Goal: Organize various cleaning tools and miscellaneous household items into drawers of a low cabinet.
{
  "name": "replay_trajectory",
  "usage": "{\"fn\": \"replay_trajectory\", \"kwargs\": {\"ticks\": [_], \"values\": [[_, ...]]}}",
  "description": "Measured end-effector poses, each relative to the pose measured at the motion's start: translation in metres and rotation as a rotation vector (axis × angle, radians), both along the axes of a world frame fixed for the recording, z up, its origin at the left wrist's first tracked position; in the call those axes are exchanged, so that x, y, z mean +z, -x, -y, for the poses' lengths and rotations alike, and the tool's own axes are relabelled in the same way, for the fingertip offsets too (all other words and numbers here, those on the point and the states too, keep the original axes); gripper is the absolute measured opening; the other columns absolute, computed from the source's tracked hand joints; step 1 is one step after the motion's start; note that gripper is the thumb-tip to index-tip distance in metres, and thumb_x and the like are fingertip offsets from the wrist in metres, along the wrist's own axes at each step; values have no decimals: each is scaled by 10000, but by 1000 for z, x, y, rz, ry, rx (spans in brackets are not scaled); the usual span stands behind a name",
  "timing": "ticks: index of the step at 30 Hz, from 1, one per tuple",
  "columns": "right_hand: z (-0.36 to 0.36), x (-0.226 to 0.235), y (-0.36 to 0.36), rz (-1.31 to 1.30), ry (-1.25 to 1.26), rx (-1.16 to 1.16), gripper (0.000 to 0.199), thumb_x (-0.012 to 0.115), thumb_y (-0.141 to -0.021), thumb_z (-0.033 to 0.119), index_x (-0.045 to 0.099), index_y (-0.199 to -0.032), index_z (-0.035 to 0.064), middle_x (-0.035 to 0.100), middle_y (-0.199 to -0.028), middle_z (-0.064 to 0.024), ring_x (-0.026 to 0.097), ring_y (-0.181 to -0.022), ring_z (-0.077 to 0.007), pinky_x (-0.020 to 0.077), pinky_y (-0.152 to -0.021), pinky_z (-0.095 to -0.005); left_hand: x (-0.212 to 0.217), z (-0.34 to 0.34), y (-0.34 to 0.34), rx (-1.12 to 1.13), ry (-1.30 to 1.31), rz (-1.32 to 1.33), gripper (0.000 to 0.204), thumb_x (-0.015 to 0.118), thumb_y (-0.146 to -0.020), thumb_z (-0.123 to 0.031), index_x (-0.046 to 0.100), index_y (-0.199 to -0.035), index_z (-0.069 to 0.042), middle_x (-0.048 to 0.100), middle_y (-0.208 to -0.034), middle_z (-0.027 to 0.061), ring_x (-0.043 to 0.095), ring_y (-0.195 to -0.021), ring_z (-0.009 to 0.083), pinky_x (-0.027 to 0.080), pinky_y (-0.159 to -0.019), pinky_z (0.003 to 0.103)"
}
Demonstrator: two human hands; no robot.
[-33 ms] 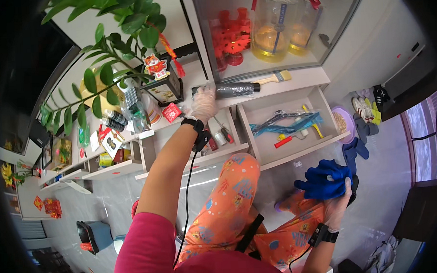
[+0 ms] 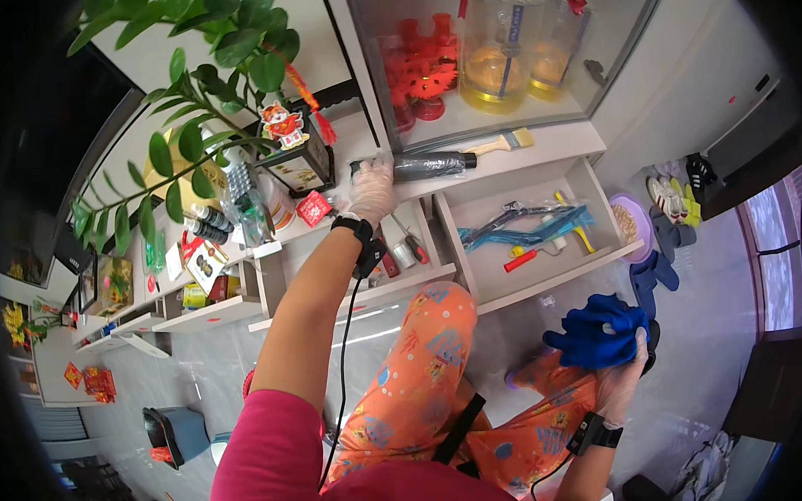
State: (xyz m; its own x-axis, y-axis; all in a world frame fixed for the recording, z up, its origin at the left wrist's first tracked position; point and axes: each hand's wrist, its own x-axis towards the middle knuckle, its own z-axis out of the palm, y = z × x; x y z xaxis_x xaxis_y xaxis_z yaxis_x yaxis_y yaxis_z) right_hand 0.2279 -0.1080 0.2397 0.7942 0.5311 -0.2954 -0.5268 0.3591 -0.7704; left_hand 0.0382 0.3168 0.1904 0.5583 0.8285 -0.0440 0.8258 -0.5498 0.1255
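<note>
My left hand [image 2: 370, 188], in a clear plastic glove with a black wrist device, reaches up to the white cabinet top [image 2: 556, 143] and grips the left end of a dark wrapped roll [image 2: 433, 165] lying there. A paintbrush [image 2: 503, 142] lies just right of the roll. My right hand [image 2: 624, 373], also gloved, is low by my knee and holds a bunched blue cloth [image 2: 596, 332]. My legs in orange patterned trousers [image 2: 423, 373] are below the drawers.
An open drawer [image 2: 543, 276] holds blue pliers, a red-handled tool and a yellow tool. A narrower open drawer [image 2: 401, 250] sits under my left wrist. A leafy plant [image 2: 209, 72], a picture frame [image 2: 299, 170], two big jars [image 2: 509, 48] and shoes [image 2: 668, 197] are around.
</note>
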Motion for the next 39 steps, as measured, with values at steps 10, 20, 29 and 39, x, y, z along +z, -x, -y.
{"fn": "replay_trajectory", "kwargs": {"ticks": [10,20,29,39], "values": [[17,-14,-17,-23,32,-89,556,598,-910,336,407,-1360,72,569,-1202,-105,564,-1083,-242,472,-949,-443,-52,-36,-8,-180,-379,-114,477,729,-707,-255,545,-1113,-85,561,-1126,98,561,-1035,257,474,-855,354],[15,-1,-14,39,26,-66,546,594,-911,345,436,-1345,53,565,-1219,-116,562,-1098,-258,469,-956,-450,-79,-12,15,20,112,519,538,771,-721,-235,433,-1122,-112,573,-1020,158,585,-935,301,483,-781,389],[15,6,-13,13,-14,-28,473,540,-940,348,456,-1299,51,612,-1095,-114,584,-1016,-245,487,-902,-433,36,88,-5,135,1113,766,397,662,-852,-221,361,-1102,-154,524,-905,17,555,-712,108,476,-543,278],[18,-3,11,-50,13,53,572,653,-872,355,462,-1252,-27,583,-1151,-119,579,-1031,-235,443,-958,-413,90,266,-73,-537,1205,290,593,703,-799,-393,400,-1184,-57,561,-1042,189,573,-990,278,444,-861,376]]}}
